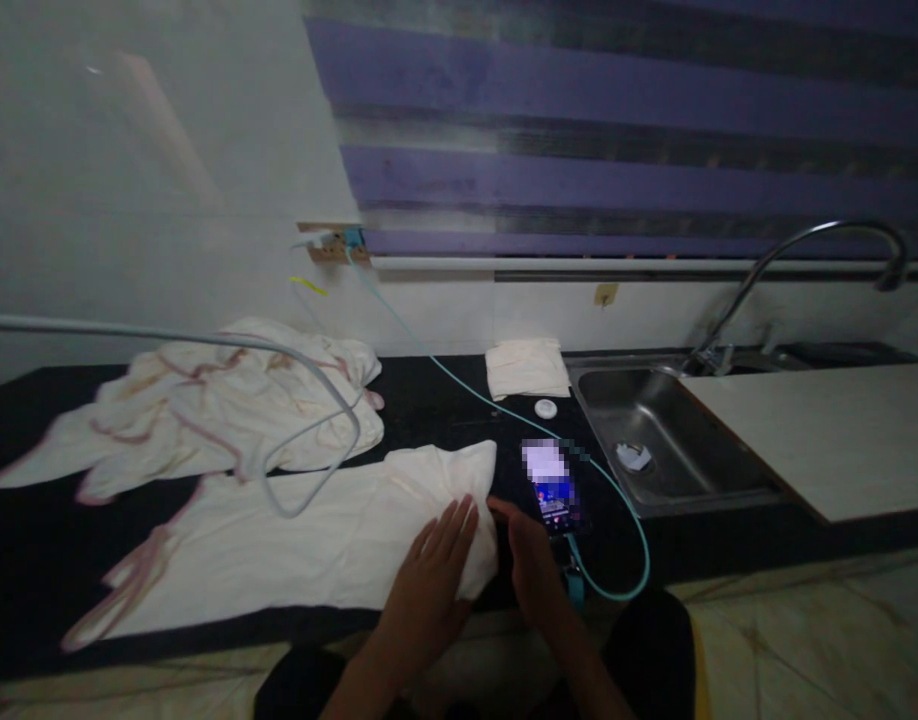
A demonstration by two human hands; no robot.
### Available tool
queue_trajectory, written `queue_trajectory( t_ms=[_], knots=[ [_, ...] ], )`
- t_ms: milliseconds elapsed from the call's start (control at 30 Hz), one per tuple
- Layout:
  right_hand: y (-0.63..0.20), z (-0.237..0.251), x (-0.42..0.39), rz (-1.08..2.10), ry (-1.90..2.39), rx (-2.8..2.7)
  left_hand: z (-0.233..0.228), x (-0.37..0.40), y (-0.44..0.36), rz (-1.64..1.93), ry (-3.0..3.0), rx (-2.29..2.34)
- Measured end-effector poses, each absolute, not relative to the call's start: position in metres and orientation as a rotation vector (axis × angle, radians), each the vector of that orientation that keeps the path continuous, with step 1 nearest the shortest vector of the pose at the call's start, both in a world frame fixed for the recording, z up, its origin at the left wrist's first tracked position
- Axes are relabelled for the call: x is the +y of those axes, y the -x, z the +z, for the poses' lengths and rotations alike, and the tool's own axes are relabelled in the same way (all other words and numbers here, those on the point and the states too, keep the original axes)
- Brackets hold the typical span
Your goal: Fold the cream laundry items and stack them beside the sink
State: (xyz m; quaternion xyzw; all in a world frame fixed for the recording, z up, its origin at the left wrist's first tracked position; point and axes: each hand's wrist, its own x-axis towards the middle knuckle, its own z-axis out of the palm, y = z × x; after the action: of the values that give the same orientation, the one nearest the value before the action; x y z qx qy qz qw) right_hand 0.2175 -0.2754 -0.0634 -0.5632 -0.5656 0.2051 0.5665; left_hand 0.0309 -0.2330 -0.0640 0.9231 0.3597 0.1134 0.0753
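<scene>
A cream cloth (309, 540) lies spread on the black counter (39, 560) in front of me. My left hand (433, 575) rests flat on the cloth's right end, fingers apart. My right hand (530, 565) sits just right of it at the cloth's edge, fingers curled near the cloth corner; whether it pinches the fabric is unclear. A lit phone (555, 490) lies beside my right hand, plugged into a teal cable (631, 520).
A crumpled cream garment (226, 400) lies at the back left with a grey cable (309, 430) looped over it. A folded cloth (526, 367) and small white disc (546, 408) sit near the steel sink (676, 440) with its tap (804, 250). A pale board (826, 430) covers the sink's right.
</scene>
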Motion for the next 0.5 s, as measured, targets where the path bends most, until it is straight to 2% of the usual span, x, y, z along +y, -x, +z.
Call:
queue_trajectory(
  t_ms=[100,200,333,500],
  knots=[
    [-0.216,-0.06,-0.275,0.559,1.283,-1.307,-0.062,-0.234,-0.037,0.553,-2.571,1.111],
    [-0.216,-0.057,-0.273,0.646,1.234,-1.285,-0.053,-0.229,-0.05,0.808,-2.094,1.197],
    [-0.214,-0.054,-0.271,0.672,1.26,-1.223,-0.041,-0.221,-0.063,0.842,-1.45,1.313],
    [-0.201,-0.051,-0.276,0.721,1.298,-1.054,-0.046,-0.236,-0.068,0.853,-1.322,1.255]
  ],
)
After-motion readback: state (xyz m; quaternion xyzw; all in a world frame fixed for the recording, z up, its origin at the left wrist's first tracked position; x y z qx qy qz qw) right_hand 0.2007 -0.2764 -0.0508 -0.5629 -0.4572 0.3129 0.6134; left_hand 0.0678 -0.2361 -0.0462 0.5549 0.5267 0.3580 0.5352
